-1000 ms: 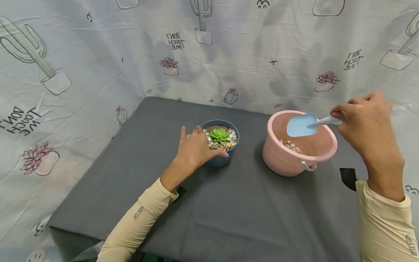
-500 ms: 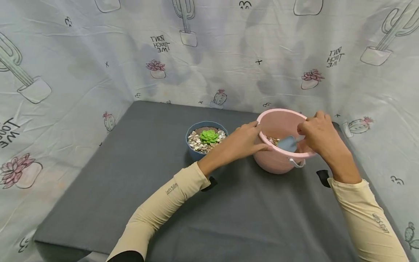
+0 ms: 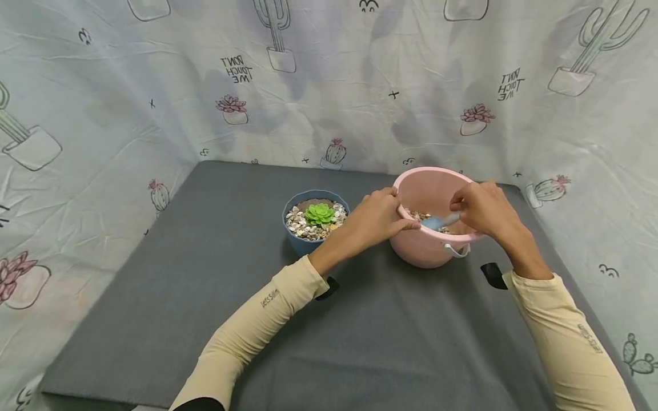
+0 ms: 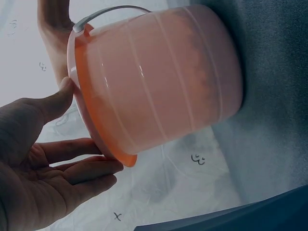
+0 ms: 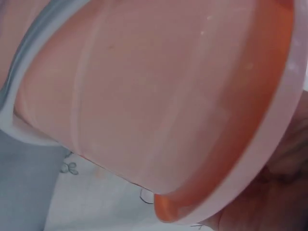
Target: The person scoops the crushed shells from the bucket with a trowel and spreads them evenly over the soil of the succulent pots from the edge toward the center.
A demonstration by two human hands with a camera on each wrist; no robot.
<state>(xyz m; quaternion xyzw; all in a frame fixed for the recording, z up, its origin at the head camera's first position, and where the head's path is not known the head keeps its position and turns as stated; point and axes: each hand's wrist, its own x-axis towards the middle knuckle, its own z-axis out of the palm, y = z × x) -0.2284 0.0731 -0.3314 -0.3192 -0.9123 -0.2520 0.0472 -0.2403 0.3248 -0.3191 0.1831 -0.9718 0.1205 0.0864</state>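
A pink bucket (image 3: pixel 418 251) with pebbles inside stands on the table's right part. My left hand (image 3: pixel 372 220) rests at its near left rim, thumb and fingers spread. In the left wrist view, its nearly straight fingertips (image 4: pixel 103 166) touch the rim. My right hand (image 3: pixel 485 210) reaches over the bucket's right side and grips the pale handle of a small blue hand trowel (image 3: pixel 432 223), its blade down among the pebbles. The bucket wall (image 5: pixel 144 96) fills the right wrist view, hiding the trowel there. Beside my left forearm sits a blue pot (image 3: pixel 303 245) with a green succulent (image 3: pixel 320 214).
White and brown pebbles (image 3: pixel 303 228) surround the succulent in the pot. A white bail handle (image 3: pixel 457 251) hangs on the bucket's near side. Grey cloth (image 3: pixel 205 257) covers the table, and a printed cactus curtain (image 3: pixel 329 85) encloses it behind and at the sides.
My left hand has moved from the blue pot to the bucket's rim. My right hand has lowered the trowel from above the bucket into the pebbles. The view has shifted right.
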